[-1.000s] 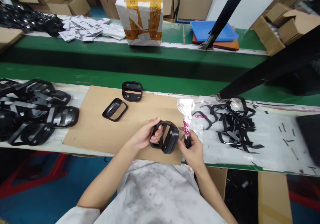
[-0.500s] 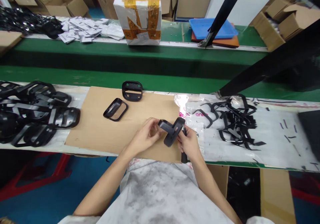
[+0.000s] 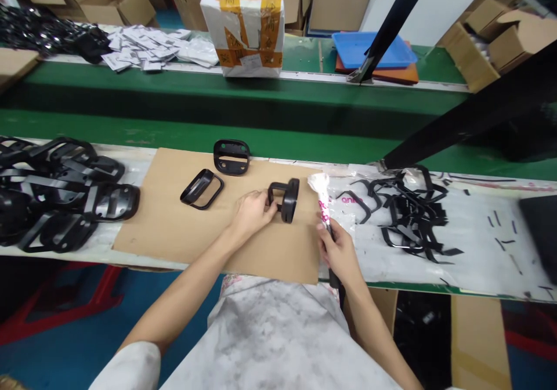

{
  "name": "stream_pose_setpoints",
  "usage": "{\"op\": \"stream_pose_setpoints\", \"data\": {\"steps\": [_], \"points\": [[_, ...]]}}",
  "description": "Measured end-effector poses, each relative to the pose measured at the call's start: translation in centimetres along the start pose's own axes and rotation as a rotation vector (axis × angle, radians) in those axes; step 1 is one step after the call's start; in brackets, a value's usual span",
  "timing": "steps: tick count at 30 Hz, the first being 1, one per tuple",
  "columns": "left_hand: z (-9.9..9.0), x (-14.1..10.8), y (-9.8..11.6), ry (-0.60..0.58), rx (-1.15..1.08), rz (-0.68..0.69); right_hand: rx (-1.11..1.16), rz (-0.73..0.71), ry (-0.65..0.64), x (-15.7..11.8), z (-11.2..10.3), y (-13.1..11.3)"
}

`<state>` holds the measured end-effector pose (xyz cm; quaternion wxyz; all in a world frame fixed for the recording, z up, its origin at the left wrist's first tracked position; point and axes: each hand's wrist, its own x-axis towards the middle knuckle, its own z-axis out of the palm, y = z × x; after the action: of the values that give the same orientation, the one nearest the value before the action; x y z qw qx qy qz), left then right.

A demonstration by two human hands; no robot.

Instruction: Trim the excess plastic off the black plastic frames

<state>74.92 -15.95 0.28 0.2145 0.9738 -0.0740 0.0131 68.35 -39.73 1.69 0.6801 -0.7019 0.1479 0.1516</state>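
Note:
My left hand (image 3: 253, 212) is closed on the left side of a black plastic frame part (image 3: 289, 201), which stands on edge over the cardboard. In my right hand (image 3: 339, 249) is a hammer (image 3: 322, 201) with a black handle; its head and upper shaft are wrapped in white plastic with pink print. The hammer points away from me, just right of the frame part and apart from it. Two more black frames lie on the cardboard (image 3: 161, 233) to the left: a tilted one (image 3: 194, 198) and a flatter one (image 3: 231, 173) behind it.
Many similar black parts (image 3: 65, 175) are heaped at the left. Thin black strips (image 3: 411, 210) lie in a tangle at the right. Across the green ledge stand a taped white box (image 3: 243, 24) and a blue tray (image 3: 374, 49). A black post (image 3: 461, 111) slants up at the right.
My left hand has taken the frame part, now turned on edge and moved slightly left and away from me. My right hand has come off it and moved right with the hammer.

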Motion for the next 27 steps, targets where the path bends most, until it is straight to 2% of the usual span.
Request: {"op": "stream_pose_setpoints", "data": {"steps": [3, 7, 13, 16, 20, 27], "points": [[0.2, 0.3, -0.4, 0.018, 0.011, 0.023, -0.097, -0.033, 0.022, -1.5, -2.4, 0.9], [0.7, 0.2, -0.4, 0.076, 0.013, 0.095, -0.283, -0.042, -0.059, -3.5, -4.3, 2.0], [1.5, 0.1, -0.4, 0.096, 0.042, 0.131, -0.54, -0.134, -0.182, -4.1, -2.5, 2.4], [1.5, 0.2, -0.5, 0.094, 0.043, 0.134, -0.6, -0.139, -0.158, -3.8, -1.9, 2.0], [1.6, 0.5, -0.5, 0.104, 0.046, 0.119, -0.637, -0.15, -0.151, -3.5, -2.3, 1.6], [1.7, 0.6, 0.2, 0.068, 0.113, 0.06, -0.579, -0.169, -0.11, -3.5, -2.1, 2.1]]}}
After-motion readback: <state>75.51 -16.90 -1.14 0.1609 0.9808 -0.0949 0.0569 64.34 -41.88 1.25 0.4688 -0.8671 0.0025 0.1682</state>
